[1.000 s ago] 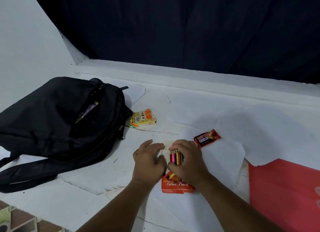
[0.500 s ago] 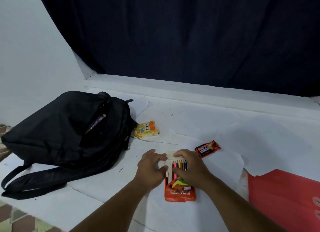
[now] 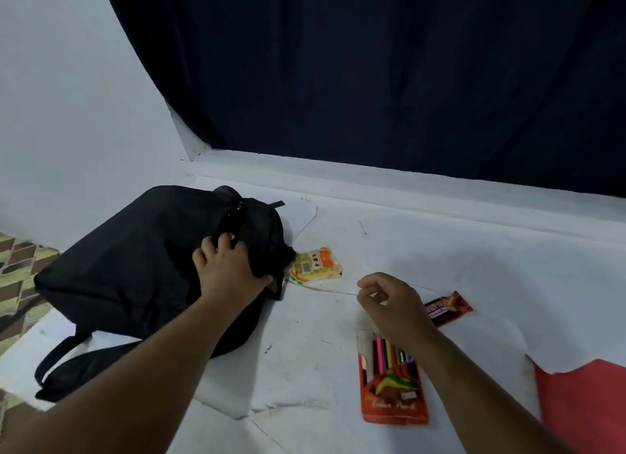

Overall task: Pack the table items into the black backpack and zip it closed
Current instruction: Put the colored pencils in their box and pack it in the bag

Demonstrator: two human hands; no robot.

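Both hands have left the box of colour pencils (image 3: 393, 382) they were pressed around a moment ago. Seen from the head camera, the left hand (image 3: 230, 270) now lies on top of the black backpack (image 3: 135, 267), its fingers curled into the fabric at the edge of the open zip, gripping it. The right hand (image 3: 394, 304) hovers just above the top end of the pencil box, its fingers loosely curled and holding nothing. The pencil box lies flat on the white paper-covered table (image 3: 440, 250), its flap open so the coloured pencils show. The backpack lies on its side at the left of the table, with a strap trailing toward the near edge. A yellow and orange snack packet (image 3: 316, 265) sits touching the backpack's right side. A brown chocolate bar (image 3: 447, 308) lies just beyond the right hand. A red sheet (image 3: 582, 409) shows at the lower right corner, and a dark curtain (image 3: 372, 81) hangs behind the table.
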